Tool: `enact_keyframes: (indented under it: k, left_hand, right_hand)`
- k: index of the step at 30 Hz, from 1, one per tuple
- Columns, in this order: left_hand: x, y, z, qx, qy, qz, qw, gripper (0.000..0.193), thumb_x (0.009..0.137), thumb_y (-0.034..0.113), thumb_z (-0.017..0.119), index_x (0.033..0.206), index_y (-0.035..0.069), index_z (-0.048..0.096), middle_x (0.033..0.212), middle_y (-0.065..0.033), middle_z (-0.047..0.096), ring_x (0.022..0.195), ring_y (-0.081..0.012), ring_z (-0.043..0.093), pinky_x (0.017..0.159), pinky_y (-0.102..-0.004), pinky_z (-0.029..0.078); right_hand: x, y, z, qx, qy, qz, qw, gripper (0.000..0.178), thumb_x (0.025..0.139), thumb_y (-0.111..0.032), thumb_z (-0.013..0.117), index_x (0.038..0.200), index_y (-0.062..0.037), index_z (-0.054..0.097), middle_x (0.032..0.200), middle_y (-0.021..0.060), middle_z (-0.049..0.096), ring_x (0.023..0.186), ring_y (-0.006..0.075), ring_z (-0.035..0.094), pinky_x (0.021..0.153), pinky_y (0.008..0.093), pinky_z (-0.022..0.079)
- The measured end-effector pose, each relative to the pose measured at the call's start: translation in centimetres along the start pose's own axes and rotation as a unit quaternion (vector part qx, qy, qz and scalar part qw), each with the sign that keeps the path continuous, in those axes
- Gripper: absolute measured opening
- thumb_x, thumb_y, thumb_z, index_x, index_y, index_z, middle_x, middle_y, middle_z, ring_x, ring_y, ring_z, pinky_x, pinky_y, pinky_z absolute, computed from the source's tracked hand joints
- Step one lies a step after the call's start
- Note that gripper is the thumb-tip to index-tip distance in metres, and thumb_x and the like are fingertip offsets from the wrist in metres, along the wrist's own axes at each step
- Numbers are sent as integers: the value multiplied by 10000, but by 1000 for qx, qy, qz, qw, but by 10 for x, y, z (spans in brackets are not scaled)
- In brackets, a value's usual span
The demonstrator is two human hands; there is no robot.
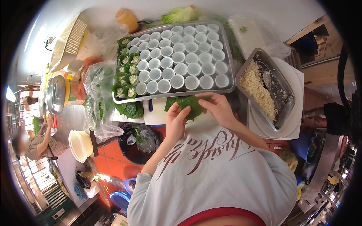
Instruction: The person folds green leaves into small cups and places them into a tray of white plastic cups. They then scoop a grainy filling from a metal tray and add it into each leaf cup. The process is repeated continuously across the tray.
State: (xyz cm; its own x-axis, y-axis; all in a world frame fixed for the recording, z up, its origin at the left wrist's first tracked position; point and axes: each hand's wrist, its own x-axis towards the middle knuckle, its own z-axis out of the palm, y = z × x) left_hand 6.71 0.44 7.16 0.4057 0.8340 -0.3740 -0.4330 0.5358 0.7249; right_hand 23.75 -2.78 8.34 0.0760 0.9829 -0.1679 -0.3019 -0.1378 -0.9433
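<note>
Holding green leaf [193,105] two-handed

Green leaf [191,106] — broad, smooth and deep green — is hanging between the fingertips of the left hand [176,118] and right hand [219,108]. It is lying roughly crosswise, overlapping itself in layers; whether a second leaf is contributing cannot be told. Its lower edge is narrowing downward, and its upper edge is running just beside the tray's near rim [151,97].
</note>
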Motion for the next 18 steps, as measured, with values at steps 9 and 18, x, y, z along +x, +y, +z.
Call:
enact_keyframes:
  k: [9, 18]
  left_hand:
    - [4, -4, 9, 296, -23, 168, 940, 230, 865, -28, 543, 1092, -54, 551, 995, -65, 634, 823, -72, 579, 710, -191, 477]
    - [16, 0, 15, 7, 17, 29, 999, 114, 838, -1, 610, 876, 43, 513, 860, -37, 628, 749, -86, 599, 648, -200, 486]
  right_hand:
    - [1, -3, -6, -374, 3, -235, 897, 195, 728, -2, 665, 920, -19, 629, 820, 72, 560, 728, 229, 570, 602, 306, 453]
    - [-2, -6, -8, 8, 64, 25, 998, 86, 844, -82, 636, 896, -16, 620, 722, 10, 603, 557, 54, 539, 512, 192, 444]
